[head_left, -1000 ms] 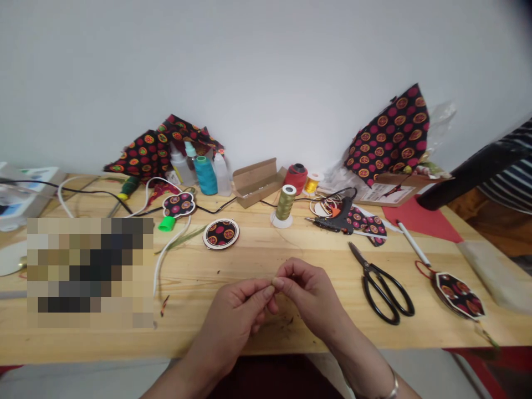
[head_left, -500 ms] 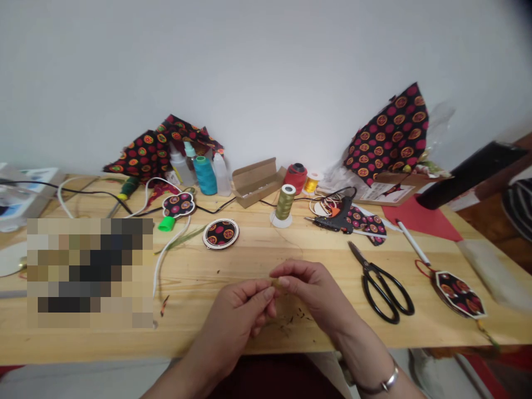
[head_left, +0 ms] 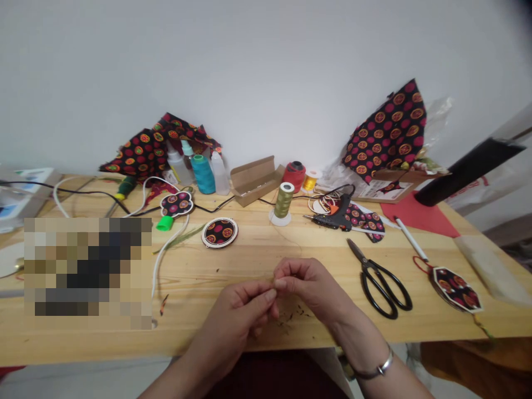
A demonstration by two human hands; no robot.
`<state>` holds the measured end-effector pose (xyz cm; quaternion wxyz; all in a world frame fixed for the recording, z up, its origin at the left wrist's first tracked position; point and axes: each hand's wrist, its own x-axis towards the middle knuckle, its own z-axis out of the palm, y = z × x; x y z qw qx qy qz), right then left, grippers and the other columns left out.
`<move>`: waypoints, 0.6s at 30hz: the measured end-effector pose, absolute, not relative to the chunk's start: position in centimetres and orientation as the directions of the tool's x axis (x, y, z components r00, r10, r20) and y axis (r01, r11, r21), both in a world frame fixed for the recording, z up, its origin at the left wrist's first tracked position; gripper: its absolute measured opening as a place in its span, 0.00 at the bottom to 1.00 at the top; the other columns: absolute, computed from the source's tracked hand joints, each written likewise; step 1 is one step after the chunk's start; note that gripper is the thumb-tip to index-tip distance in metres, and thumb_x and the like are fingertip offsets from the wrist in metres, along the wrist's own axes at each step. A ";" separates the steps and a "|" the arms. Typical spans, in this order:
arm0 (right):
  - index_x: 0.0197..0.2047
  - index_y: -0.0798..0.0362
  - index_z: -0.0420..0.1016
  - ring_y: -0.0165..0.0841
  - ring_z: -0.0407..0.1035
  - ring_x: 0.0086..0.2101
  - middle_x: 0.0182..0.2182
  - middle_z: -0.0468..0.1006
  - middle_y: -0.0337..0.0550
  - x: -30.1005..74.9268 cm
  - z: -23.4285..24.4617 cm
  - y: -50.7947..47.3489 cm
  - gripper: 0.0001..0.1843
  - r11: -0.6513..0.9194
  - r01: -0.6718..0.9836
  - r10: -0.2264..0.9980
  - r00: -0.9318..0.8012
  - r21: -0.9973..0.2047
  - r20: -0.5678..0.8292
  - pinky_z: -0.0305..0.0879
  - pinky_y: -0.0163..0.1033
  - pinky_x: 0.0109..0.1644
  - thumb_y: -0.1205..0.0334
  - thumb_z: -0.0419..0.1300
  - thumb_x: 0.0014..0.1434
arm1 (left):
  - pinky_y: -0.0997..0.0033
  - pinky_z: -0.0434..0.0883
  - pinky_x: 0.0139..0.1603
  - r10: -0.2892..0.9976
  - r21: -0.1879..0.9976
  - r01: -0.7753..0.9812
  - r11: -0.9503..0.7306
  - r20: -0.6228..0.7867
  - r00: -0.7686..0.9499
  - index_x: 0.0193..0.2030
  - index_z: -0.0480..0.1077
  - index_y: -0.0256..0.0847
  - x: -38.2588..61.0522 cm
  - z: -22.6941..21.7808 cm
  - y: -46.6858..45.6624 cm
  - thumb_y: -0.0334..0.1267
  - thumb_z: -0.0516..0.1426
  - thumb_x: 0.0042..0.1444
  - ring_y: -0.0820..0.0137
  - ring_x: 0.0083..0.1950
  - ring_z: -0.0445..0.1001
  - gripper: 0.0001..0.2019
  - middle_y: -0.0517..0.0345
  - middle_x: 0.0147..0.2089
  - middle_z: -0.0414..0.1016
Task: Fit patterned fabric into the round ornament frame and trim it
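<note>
My left hand (head_left: pixel 241 316) and my right hand (head_left: pixel 311 288) meet fingertip to fingertip just above the wooden table (head_left: pixel 257 260), near its front edge. Both are pinched shut on a thin olive-green thread (head_left: pixel 291 241) that runs up to the olive thread spool (head_left: pixel 283 201) standing behind them. A silver bracelet (head_left: pixel 376 368) sits on my right wrist. Small dark scraps (head_left: pixel 291 318) lie on the wood under my hands.
Black scissors (head_left: pixel 380 277) lie right of my hands, a glue gun (head_left: pixel 334 216) and white pen (head_left: pixel 409 238) behind them. Fabric-covered discs (head_left: pixel 220 231), an octagonal ornament (head_left: pixel 456 288), more spools, bottles, a cardboard box (head_left: pixel 255 178) and patterned cloth (head_left: pixel 153 148) line the back.
My hands stay pinched together and have barely shifted. The view has tilted slightly, and the striped figure at the far right has gone out of sight.
</note>
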<state>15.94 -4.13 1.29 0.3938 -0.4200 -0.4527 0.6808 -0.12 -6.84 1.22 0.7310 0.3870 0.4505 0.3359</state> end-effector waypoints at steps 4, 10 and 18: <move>0.23 0.55 0.69 0.28 0.66 0.22 0.17 0.72 0.34 15.6 1.6 -4.3 0.13 -0.285 -0.189 0.910 -0.362 -0.940 -0.203 0.60 0.35 0.33 0.55 0.66 0.48 | 0.76 0.47 0.21 0.836 0.817 -0.283 0.503 -0.377 0.399 0.25 0.74 0.33 0.0 1.4 -6.7 0.43 0.55 0.57 0.79 0.21 0.47 0.17 0.63 0.21 0.61; 0.21 0.55 0.67 0.27 0.66 0.21 0.16 0.72 0.33 15.4 2.1 -4.4 0.13 -0.273 -0.212 0.925 -0.327 -0.938 -0.196 0.60 0.34 0.32 0.58 0.65 0.49 | 0.77 0.46 0.21 0.843 0.799 -0.322 0.508 -0.383 0.379 0.27 0.75 0.33 0.3 1.5 -6.6 0.43 0.56 0.57 0.81 0.20 0.46 0.15 0.61 0.23 0.64; 0.21 0.56 0.69 0.26 0.61 0.22 0.17 0.69 0.33 15.5 1.9 -4.3 0.09 -0.250 -0.135 0.947 -0.239 -0.959 -0.213 0.56 0.33 0.31 0.62 0.63 0.47 | 0.78 0.47 0.21 0.842 0.830 -0.244 0.501 -0.403 0.359 0.24 0.73 0.34 0.2 1.5 -6.8 0.43 0.59 0.54 0.80 0.21 0.48 0.14 0.64 0.21 0.61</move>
